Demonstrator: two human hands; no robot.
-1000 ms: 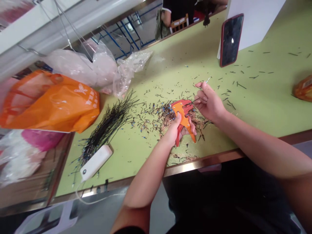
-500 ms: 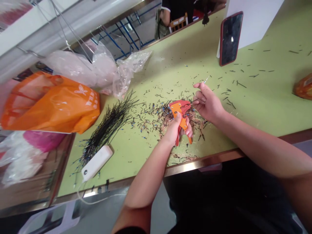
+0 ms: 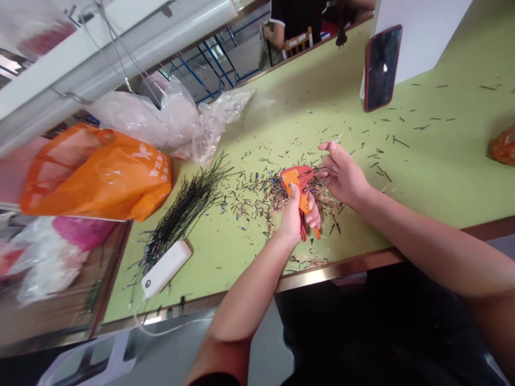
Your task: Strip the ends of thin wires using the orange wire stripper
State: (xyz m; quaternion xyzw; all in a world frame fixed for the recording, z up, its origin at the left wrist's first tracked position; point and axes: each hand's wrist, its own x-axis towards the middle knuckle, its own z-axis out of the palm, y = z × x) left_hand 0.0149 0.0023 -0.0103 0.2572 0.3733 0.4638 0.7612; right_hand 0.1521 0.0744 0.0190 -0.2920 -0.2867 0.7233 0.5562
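Note:
My left hand (image 3: 295, 214) is wrapped round the handles of an orange and red wire stripper (image 3: 295, 181); its jaws point right. Just right of the jaws, my right hand (image 3: 340, 172) is curled, with a small thin pale-tipped piece (image 3: 338, 138) sticking out at the thumb and index finger. Beneath the tool lies a pile of copper strands and dark clippings (image 3: 277, 195). A bundle of long black wires (image 3: 181, 209) rests to the left on the green table (image 3: 217, 241).
A white power bank (image 3: 167, 268) with a cable lies near the front edge. An orange bag (image 3: 104, 177) and clear plastic bags (image 3: 177, 118) are at left. A phone (image 3: 383, 68) leans on a white box (image 3: 422, 37). A person (image 3: 298, 19) sits beyond the table.
The whole view has shifted slightly to the left, so most things sit a little further right. The stripper's handles look closer together. Both hands stay beside each other.

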